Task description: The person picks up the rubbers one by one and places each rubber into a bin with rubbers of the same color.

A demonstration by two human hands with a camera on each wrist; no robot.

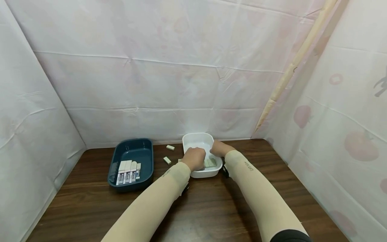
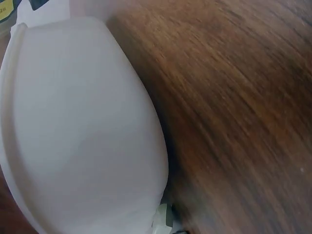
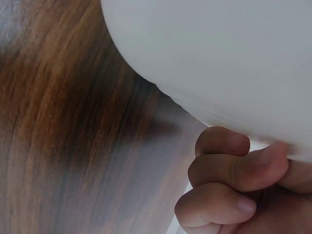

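Head view first: both hands are down at the white tub [image 1: 198, 139], which sits on the dark wooden surface [image 1: 196, 208] near the back wall. The left hand [image 1: 194, 158] hangs over the tub's near left rim with its fingers curled under, and what they close on is hidden beneath the knuckles, so I cannot tell whether it grips anything. The right hand [image 1: 220, 148] reaches over the right rim, fingers dipping inside and out of sight; its grasp is not readable here either. Between the two hands, pale green erasers [image 1: 210, 163] lie at the near end of the tub, partly covered by the left hand. To the left stands a dark blue tray [image 1: 131, 151] holding a row of sleeved erasers [image 1: 128, 172] side by side at its near end. Two loose pale erasers lie on the wood between tray and tub, one farther back [image 1: 170, 147], one closer [image 1: 167, 160].

Left wrist view: nearly everything is the tub's white outer wall [image 2: 83, 136], blurred, with wood grain running beside it. No fingers show.

Right wrist view: the tub's white underside [image 3: 214, 58] fills the top, cut off by the frame. Below it, curled fingers [image 3: 219, 175] bunch together just under the tub's edge, one fingertip pressing up against the white plastic. Whether they pinch anything stays hidden.
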